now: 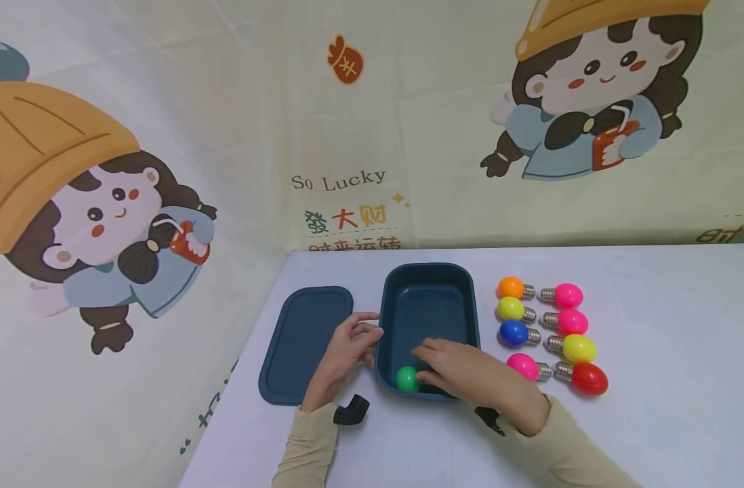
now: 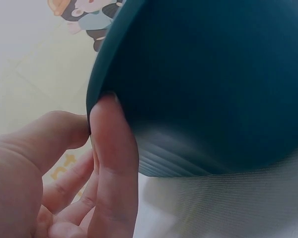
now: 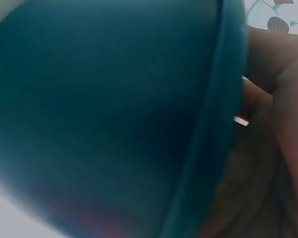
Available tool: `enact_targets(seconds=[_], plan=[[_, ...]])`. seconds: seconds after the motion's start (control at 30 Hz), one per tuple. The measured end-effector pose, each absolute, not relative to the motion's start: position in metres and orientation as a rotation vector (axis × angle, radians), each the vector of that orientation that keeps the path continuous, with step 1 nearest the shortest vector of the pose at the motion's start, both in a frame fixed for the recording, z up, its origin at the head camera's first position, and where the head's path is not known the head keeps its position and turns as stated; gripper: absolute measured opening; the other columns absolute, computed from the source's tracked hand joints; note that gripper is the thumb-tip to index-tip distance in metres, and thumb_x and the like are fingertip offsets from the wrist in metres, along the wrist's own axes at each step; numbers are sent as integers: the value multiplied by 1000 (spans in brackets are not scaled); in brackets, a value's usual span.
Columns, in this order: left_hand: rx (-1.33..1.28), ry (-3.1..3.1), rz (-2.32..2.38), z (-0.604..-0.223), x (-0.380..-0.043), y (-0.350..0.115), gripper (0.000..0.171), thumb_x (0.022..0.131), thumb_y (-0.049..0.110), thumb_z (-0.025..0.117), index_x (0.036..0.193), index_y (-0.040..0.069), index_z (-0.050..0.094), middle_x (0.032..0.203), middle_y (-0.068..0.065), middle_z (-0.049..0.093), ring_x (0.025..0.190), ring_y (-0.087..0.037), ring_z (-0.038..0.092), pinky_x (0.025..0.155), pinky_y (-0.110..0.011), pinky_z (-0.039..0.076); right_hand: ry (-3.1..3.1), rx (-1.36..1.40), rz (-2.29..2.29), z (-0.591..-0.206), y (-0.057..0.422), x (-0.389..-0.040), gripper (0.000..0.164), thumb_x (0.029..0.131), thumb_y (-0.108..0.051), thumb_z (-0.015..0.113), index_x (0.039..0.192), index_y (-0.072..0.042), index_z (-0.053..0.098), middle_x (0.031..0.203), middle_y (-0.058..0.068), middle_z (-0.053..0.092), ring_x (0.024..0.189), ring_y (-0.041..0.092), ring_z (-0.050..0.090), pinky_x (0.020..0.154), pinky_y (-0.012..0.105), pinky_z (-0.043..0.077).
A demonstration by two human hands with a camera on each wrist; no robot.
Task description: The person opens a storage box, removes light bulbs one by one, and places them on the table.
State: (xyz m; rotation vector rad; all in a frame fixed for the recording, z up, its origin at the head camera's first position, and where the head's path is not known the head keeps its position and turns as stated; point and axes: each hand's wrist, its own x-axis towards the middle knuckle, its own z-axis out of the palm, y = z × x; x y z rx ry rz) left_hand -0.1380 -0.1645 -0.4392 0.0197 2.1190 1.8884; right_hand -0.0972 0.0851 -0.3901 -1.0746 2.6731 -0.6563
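Observation:
A dark blue box [image 1: 429, 305] without its cover stands on the table. At its left rim is my left hand [image 1: 349, 346]; in the left wrist view, thumb and a finger [image 2: 114, 144] hold the wall from both sides. My right hand [image 1: 463, 369] reaches over the front right rim into the box. Inside, a green bulb [image 1: 407, 379] lies near the front wall, its metal base partly under the right thumb. The fingers of that hand are loosely spread and do not wrap the bulb. In the right wrist view, the box wall [image 3: 114, 114] hides the fingertips.
Right of the box lie several bulbs in two columns, among them an orange bulb [image 1: 510, 287], a blue bulb [image 1: 514, 333] and a red bulb [image 1: 589, 379]. To the left lies a flat dark blue lid [image 1: 307, 339]. A printed cloth [image 1: 445, 203] hangs behind the table.

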Motion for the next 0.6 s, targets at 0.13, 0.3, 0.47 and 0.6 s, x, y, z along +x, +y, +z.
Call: enact_targets(seconds=[0.13,0.3,0.47,0.6], plan=[[30,2114,1887,-440,-138,-165,44,93,21,70,133,9,56,99,-6,64,73,-14,57,58,-27,53,2663,-1074,-669,-393,81,-98,38,95,-28,68,125,-5,63,113,7,66,102,23,66,91,41,56],[27,2108,1884,-440,-139,-165,44,94,22,70,133,10,55,100,-5,64,74,-14,57,58,-28,53,2654,-1094,-693,-397,76,-99,35,93,-25,69,124,-8,65,111,4,66,99,18,65,88,37,57],[20,2104,1890,-441,-140,-166,43,93,20,70,132,9,56,100,-5,64,74,-14,56,59,-27,52,2640,-1116,-714,-401,75,-99,33,91,-23,72,122,-12,67,104,0,66,91,12,62,83,31,58],[31,2098,1890,-441,-139,-166,43,94,21,70,133,9,55,101,-7,64,74,-14,56,59,-26,52,2638,-1130,-710,-403,73,-101,32,91,-24,72,120,-13,68,101,-2,65,88,10,60,81,29,57]])
